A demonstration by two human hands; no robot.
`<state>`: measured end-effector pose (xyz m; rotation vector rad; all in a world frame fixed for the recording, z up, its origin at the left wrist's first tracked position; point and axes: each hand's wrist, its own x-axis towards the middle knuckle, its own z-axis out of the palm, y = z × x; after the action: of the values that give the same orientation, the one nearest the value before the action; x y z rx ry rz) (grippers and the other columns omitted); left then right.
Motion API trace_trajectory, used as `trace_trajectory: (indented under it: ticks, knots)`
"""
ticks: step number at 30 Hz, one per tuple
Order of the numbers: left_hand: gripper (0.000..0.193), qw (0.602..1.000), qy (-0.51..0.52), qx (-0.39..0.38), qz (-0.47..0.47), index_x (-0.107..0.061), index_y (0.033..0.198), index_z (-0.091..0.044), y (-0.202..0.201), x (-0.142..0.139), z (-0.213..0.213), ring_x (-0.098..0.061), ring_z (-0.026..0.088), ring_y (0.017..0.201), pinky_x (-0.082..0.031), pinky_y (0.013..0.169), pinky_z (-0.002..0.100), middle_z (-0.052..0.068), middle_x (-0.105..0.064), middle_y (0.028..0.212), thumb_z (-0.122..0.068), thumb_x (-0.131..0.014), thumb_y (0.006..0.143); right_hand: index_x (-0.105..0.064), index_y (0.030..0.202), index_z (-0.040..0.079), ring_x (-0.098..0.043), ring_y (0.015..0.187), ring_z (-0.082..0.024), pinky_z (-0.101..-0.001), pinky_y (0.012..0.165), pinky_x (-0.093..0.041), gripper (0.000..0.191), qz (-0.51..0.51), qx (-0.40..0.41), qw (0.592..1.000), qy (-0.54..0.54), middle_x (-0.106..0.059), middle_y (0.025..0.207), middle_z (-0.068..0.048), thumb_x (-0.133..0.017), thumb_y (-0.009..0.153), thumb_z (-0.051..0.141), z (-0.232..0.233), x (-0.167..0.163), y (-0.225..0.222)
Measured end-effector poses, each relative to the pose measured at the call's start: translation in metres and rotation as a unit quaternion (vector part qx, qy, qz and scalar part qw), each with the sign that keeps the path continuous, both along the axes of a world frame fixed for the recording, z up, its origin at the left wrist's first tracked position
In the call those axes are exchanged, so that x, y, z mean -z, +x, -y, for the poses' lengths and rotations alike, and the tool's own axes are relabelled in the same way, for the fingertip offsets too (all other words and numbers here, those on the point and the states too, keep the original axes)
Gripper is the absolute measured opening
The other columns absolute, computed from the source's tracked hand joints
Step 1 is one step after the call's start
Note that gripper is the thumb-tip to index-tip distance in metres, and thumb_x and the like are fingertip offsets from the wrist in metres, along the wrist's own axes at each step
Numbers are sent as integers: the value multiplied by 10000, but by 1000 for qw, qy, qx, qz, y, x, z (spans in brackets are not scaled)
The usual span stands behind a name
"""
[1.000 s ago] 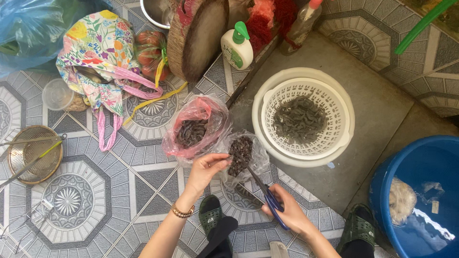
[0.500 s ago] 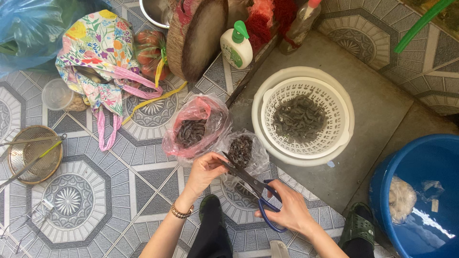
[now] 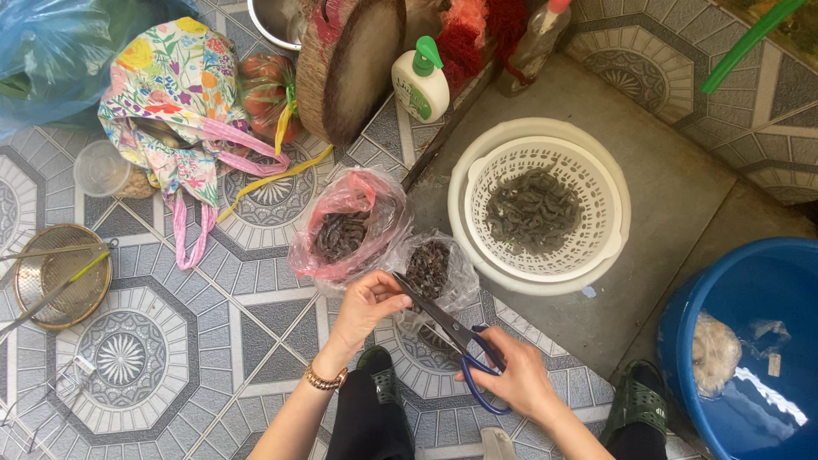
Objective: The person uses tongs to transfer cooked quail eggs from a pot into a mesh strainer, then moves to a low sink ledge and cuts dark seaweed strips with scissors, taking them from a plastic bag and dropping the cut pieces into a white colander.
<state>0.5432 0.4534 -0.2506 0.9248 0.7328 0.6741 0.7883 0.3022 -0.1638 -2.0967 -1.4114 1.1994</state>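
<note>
My right hand (image 3: 515, 379) grips blue-handled scissors (image 3: 452, 336), the blades reaching up-left to my left hand (image 3: 368, 302). My left hand pinches a small dark shrimp at the blade tips; the shrimp is mostly hidden by the fingers. Just above the hands sit two plastic bags: a pink bag (image 3: 348, 232) of dark shrimp and a clear bag (image 3: 430, 271) with dark scraps. To the right a white colander (image 3: 490, 183) holding grey shrimp rests inside a white basin (image 3: 464, 247).
A blue tub (image 3: 733, 341) stands at the right. A floral cloth bag (image 3: 175, 94), tomatoes in a bag (image 3: 264, 94), a round wooden board (image 3: 349, 64) and a soap pump bottle (image 3: 422, 81) lie behind. A metal strainer (image 3: 60, 273) sits left. My green sandals (image 3: 635, 409) are below.
My right hand has swung the scissors up so the blades now meet my left hand's fingers; a second ago they pointed down beside the clear bag.
</note>
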Motion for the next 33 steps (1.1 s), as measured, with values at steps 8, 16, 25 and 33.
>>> trace_trajectory:
  ticks: [8,16,25,33]
  knots:
    - [207,1000,-8,15,-22,-651,1033,-19,1,-4,-1,-711,128,929,-591,862,284,56,-726,1005,55,-739,861,-650,1029,143,-679,685,-221,-405,631,-511,658,23,-43,998,26,-643,741,-30,-914,574,540,2,0,1]
    - [201,999,-22,6,-33,-625,1002,-9,2,4,1,-693,132,903,-560,819,274,69,-725,969,56,-773,882,-687,959,130,-647,612,-184,-344,601,-500,482,-6,1,1000,17,-674,699,-24,-898,637,420,6,9,4]
    - [153,997,49,19,-50,-657,997,-18,7,0,-7,-729,138,983,-589,899,279,85,-775,1056,15,-751,882,-621,953,94,-644,673,-102,-285,641,-512,450,-165,65,984,-22,-705,729,-8,-886,716,370,19,49,6]
    - [169,970,165,126,-128,-723,1095,-31,124,-15,-40,-731,148,1005,-578,901,294,56,-777,1053,-111,-704,947,-643,962,124,-669,659,-183,-342,634,-529,563,-93,53,994,-25,-648,698,-31,-909,644,504,27,58,-1]
